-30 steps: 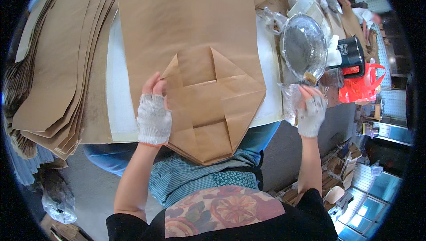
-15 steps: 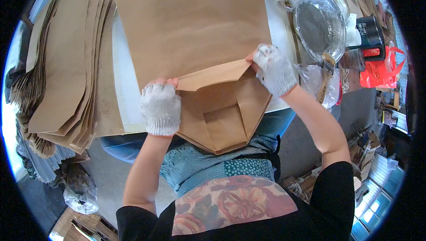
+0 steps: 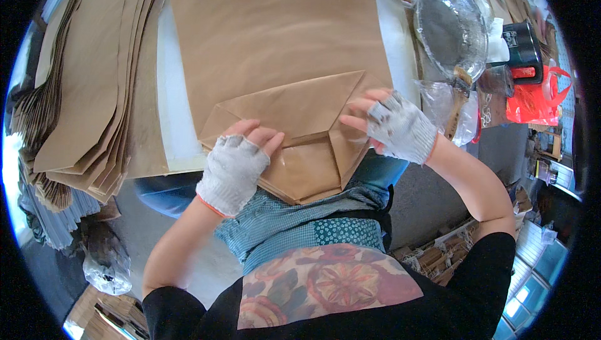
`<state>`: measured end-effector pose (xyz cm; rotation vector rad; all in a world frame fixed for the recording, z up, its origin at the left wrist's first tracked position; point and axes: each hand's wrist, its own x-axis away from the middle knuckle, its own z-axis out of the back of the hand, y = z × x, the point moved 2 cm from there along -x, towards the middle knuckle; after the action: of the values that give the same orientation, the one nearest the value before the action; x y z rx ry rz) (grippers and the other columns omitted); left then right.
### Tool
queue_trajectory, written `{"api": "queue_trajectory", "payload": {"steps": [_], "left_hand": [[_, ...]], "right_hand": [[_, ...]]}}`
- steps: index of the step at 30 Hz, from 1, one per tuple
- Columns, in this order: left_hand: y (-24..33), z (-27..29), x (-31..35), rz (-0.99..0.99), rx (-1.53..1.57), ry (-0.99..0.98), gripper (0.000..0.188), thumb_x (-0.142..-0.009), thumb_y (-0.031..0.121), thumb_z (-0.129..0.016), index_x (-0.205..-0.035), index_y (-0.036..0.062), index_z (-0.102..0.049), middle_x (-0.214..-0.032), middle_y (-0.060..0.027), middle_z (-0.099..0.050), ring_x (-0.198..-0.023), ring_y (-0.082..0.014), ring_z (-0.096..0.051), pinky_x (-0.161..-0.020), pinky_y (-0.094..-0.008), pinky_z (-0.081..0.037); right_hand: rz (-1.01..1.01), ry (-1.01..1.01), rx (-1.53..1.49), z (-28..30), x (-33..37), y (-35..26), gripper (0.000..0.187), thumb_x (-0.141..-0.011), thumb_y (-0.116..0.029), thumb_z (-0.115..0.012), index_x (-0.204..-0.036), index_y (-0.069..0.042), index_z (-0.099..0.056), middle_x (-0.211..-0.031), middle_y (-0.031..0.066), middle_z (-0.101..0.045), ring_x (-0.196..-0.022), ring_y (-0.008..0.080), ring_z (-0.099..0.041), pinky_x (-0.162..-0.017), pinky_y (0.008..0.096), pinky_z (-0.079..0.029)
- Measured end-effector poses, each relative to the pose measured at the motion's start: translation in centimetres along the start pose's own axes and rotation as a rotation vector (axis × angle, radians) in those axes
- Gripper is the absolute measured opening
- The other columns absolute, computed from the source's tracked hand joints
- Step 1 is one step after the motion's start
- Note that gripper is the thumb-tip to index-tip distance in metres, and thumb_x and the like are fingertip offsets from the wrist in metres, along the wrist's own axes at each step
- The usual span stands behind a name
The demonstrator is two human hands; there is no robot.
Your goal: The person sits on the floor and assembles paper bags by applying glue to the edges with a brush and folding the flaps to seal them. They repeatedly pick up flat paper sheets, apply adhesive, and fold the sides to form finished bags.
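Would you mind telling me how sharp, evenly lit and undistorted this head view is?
Head view: the brown paper bag and left hand are sharp and evenly daylit; fisheye bends the paper stack near the black rim; glare glints off the glass bowl.

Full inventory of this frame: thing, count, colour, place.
paper bag: one, brown, flat on the table, bottom flap folded up
stack of flat bags: many, brown, fanned out at left
table: one, white, bare strip left of the bag
glass bowl: one, clear, upper right
brush: one, wooden handle, below the bowl
black container: one, right of the bowl
plastic bag: one, red, far right
left hand: white fingerless glove, pressing the flap
right hand: white fingerless glove, on the flap's right edge
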<state>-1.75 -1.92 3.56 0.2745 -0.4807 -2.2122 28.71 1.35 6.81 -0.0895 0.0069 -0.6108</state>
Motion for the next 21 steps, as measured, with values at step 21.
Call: {"api": "queue_trajectory", "payload": {"steps": [21], "left_hand": [[-0.2, -2.7, -6.1, 0.453, -0.284, 0.387, 0.017, -0.078, 0.011, -0.066, -0.090, 0.0095, -0.054, -0.100, -0.0130, -0.053, -0.095, -0.0339, -0.051, -0.080, -0.0493, -0.040]], "right_hand": [[-0.816, 0.610, -0.287, -5.8, -5.5, -1.3, 0.028, -0.071, -0.018, -0.077, -0.088, -0.014, -0.055, -0.115, 0.0059, -0.056, -0.121, 0.0296, -0.048, -0.102, 0.0465, -0.035]]}}
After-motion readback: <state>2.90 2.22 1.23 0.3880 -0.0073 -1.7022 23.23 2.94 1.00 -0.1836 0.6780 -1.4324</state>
